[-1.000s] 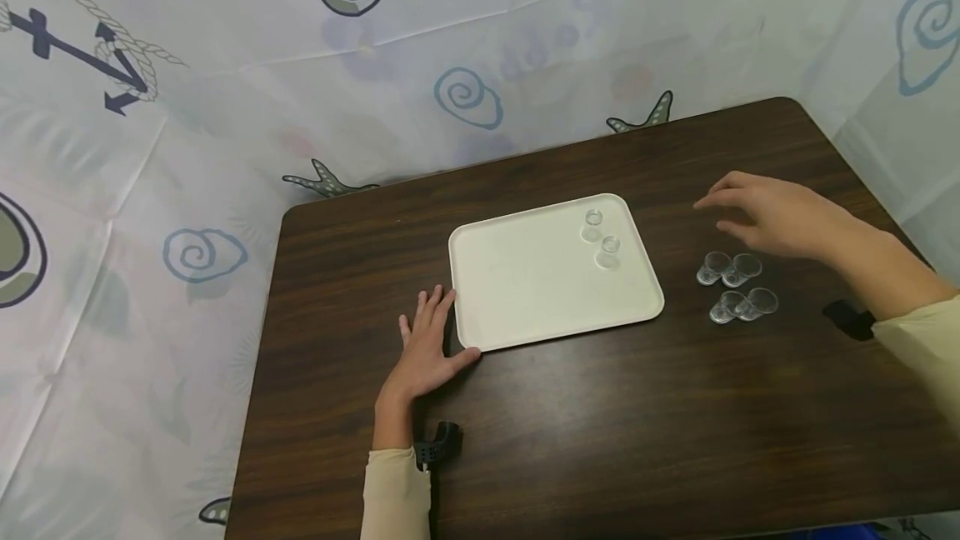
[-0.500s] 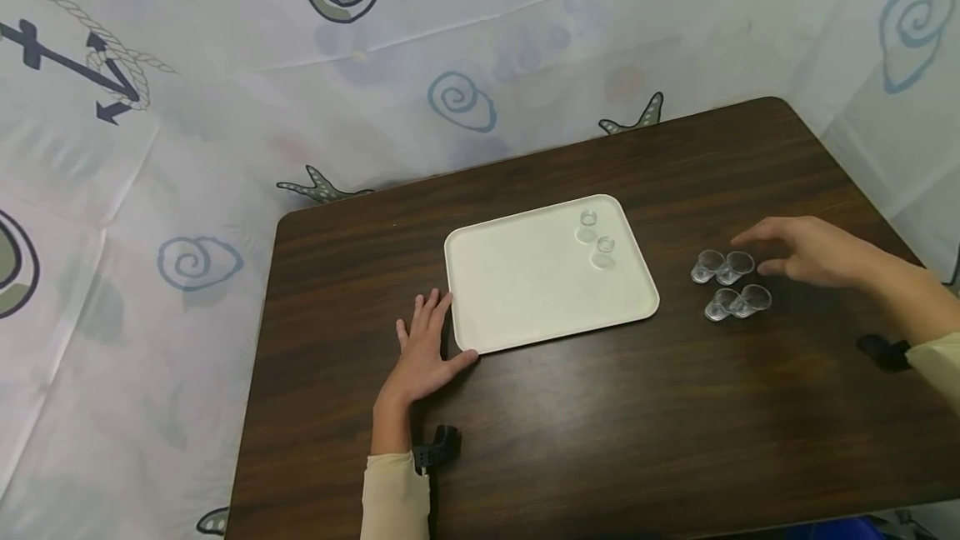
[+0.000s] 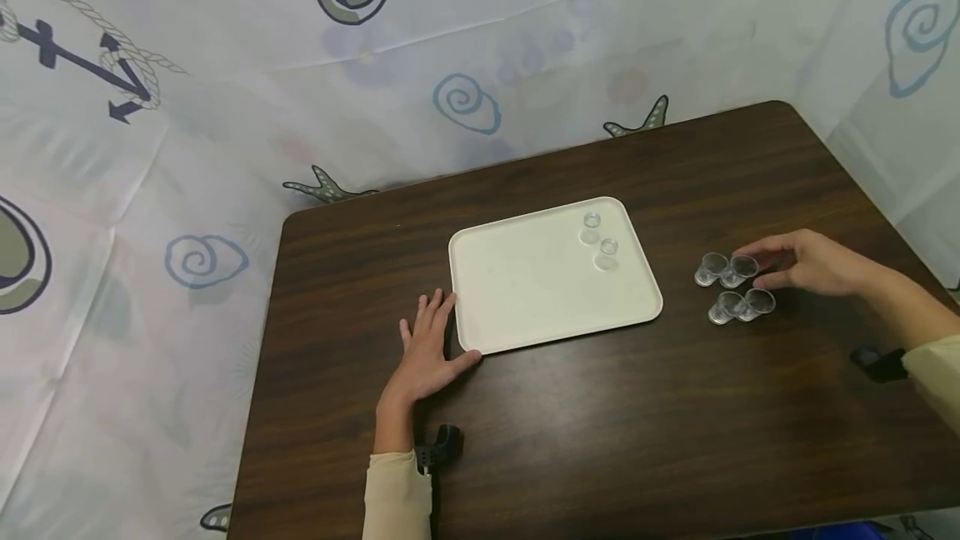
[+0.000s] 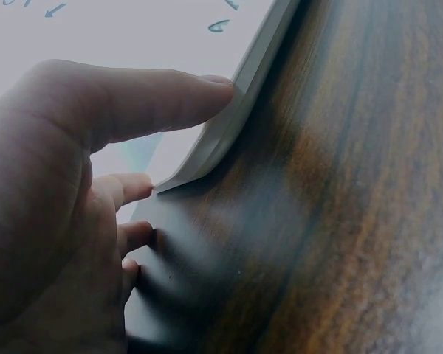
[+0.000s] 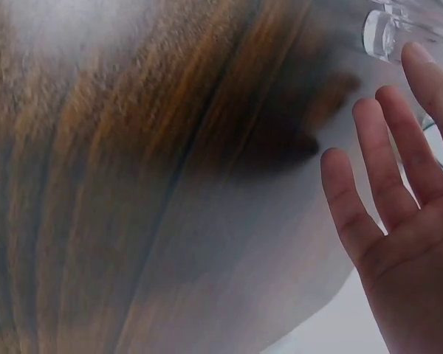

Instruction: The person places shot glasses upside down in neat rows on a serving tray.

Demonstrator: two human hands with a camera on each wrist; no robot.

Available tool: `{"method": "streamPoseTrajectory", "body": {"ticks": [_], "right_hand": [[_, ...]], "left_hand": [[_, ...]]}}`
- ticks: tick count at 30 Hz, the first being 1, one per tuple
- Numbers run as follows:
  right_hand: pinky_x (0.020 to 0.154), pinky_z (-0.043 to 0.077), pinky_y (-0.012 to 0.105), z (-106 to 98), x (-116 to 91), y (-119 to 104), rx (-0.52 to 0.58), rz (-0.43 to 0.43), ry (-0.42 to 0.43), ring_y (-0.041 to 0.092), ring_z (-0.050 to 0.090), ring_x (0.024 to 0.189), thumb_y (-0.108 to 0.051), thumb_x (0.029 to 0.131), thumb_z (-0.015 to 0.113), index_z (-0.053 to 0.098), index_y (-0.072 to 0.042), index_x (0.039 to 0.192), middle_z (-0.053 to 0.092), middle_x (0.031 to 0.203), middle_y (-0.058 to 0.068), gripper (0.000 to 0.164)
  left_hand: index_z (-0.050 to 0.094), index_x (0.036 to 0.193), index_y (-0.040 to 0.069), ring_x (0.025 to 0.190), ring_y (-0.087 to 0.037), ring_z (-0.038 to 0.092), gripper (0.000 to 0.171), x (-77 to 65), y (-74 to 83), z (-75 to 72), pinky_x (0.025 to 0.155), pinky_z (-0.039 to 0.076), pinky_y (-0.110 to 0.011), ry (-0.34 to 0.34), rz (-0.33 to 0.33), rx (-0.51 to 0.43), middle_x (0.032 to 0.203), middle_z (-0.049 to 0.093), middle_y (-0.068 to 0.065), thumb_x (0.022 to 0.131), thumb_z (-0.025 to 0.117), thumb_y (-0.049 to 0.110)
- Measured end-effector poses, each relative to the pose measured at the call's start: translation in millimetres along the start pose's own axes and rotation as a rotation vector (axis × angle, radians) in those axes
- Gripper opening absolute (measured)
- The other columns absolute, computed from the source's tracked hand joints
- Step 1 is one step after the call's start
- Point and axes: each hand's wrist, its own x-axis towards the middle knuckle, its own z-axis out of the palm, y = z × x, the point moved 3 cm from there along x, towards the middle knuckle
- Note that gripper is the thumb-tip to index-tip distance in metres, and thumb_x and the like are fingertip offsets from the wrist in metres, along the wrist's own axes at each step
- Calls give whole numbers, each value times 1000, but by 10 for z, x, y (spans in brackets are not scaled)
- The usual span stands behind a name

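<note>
On the right of the dark brown, wood-grained table (image 3: pixel 570 432), holds the right hand (image 3: pixel 813 265) with thumb and forefinger either side of a clear, round-rimmed cup (image 3: pixel 738 270), near three matching cups (image 3: pixel 725 308); cannot tell whether pinching it. Rests the outspread left hand (image 3: pixel 425 352) against the near left corner of the white rectangular tray (image 3: pixel 540 282).

A dark wood-grained table (image 3: pixel 600 411) is topped by a white tray (image 3: pixel 536 286). To the tray's right, four clear cups (image 3: pixel 737 272) are set directly on the table in two pairs
</note>
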Motion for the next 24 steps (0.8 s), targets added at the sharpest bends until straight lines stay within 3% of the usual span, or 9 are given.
{"method": "streamPoseTrajectory", "body": {"ticks": [3,8,24], "right_hand": [[74,48,25,25,5,19,5,-2,3,20,59,100,-23,78,80,65,-11,123,65,117,13,48],[75,46,22,59,24,17,21,-11,10,0,55,93,-28,77,80,67,-13,120,66,115,10,48],[73,44,16,134,19,58,63,-14,81,-5,56,88,-27,78,79,69,-11,116,70,104,8,42]], "left_hand": [[15,155,21,147,-32,-1,93,5,-8,15,107,-5,-68,-1,-4,8,160,9,-9,84,64,56],[15,155,22,147,-32,-2,93,8,-20,25,107,-5,-68,0,-12,10,161,9,-8,83,64,56],[16,155,21,147,-32,-2,92,11,-11,17,107,-6,-68,-4,-8,7,161,9,-8,84,64,56]]}}
